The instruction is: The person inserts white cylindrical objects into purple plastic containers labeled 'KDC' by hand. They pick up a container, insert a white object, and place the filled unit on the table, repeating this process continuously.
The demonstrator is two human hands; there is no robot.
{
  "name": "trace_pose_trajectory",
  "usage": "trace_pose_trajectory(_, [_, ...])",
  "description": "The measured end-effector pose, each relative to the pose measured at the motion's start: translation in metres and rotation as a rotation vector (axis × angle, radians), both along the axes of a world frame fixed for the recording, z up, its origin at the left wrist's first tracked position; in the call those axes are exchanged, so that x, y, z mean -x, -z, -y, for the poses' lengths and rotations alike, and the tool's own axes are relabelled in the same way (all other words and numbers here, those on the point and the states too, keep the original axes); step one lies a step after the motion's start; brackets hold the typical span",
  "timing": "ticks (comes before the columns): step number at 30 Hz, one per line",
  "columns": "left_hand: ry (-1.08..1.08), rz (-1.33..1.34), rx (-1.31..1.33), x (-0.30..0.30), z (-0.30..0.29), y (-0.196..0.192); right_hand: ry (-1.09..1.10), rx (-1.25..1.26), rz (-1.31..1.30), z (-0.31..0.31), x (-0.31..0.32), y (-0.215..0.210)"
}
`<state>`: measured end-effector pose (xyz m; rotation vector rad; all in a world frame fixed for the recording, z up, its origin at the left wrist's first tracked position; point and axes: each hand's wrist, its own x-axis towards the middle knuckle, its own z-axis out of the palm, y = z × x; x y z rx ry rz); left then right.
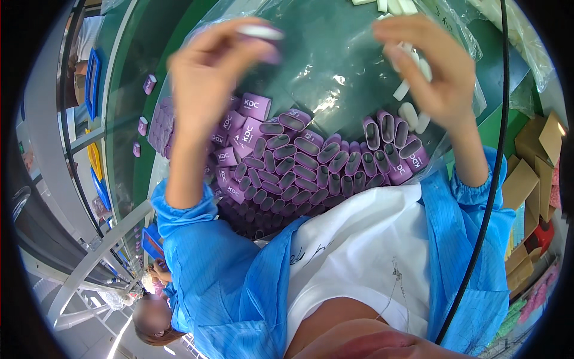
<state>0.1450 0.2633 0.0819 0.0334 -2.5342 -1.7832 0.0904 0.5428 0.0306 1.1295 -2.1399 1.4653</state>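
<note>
My left hand (209, 66) is raised at the upper left, its fingers closed on a small purple oval case (272, 55) with a white end (260, 32); motion blurs both. Over on the right, my right hand (433, 69) hovers above some white oblong pieces (408, 113), its fingers bent and apart, with nothing plainly held. Between my forearms and against my body, many purple oval tubes (306, 146) stand packed together, most with their open ends up. Several purple cases (256, 106) lie on their sides at the left of this pile.
Clear plastic sheeting (323, 66) covers the green table. More white pieces (394, 6) lie at its far edge. A few purple cases (149, 84) sit apart on the left. A black cable (501, 119) hangs at right, before cardboard boxes (526, 179). Another person (158, 317) is at lower left.
</note>
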Motion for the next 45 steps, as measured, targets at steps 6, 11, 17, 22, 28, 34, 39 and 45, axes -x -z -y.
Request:
trace_pose_trajectory(6, [-0.373, -0.025, 0.423, 0.039, 0.201, 0.021, 0.278, -0.504, -0.125, 0.004, 0.009, -0.026])
trace_pose_trajectory(11, [-0.379, 0.198, 0.462, 0.036, 0.276, 0.076, 0.288, -0.618, -0.137, 0.003, 0.006, -0.005])
trace_pose_trajectory(17, [-0.379, -0.426, 1.036, 0.03, 0.179, 0.04, 0.361, -0.728, -0.089, -0.004, -0.017, 0.0])
trace_pose_trajectory(22, [0.51, -0.232, 0.729, -0.019, 0.031, -0.021, 0.254, -0.616, -0.089, 0.001, -0.017, 0.005])
trace_pose_trajectory(28, [0.663, -0.025, 0.515, -0.029, 0.007, 0.006, 0.038, -0.507, -0.1, 0.009, -0.017, -0.007])
trace_pose_trajectory(34, [0.391, -0.345, 0.602, -0.011, -0.012, 0.033, 0.103, -0.607, -0.122, 0.032, 0.012, 0.019])
trace_pose_trajectory(39, [0.309, -0.252, 0.5, -0.007, -0.017, 0.04, 0.11, -0.536, -0.12, 0.039, 0.006, 0.004])
trace_pose_trajectory(45, [0.236, -0.096, 0.333, -0.008, -0.02, 0.052, -0.176, -0.167, -0.034, 0.049, -0.008, 0.004])
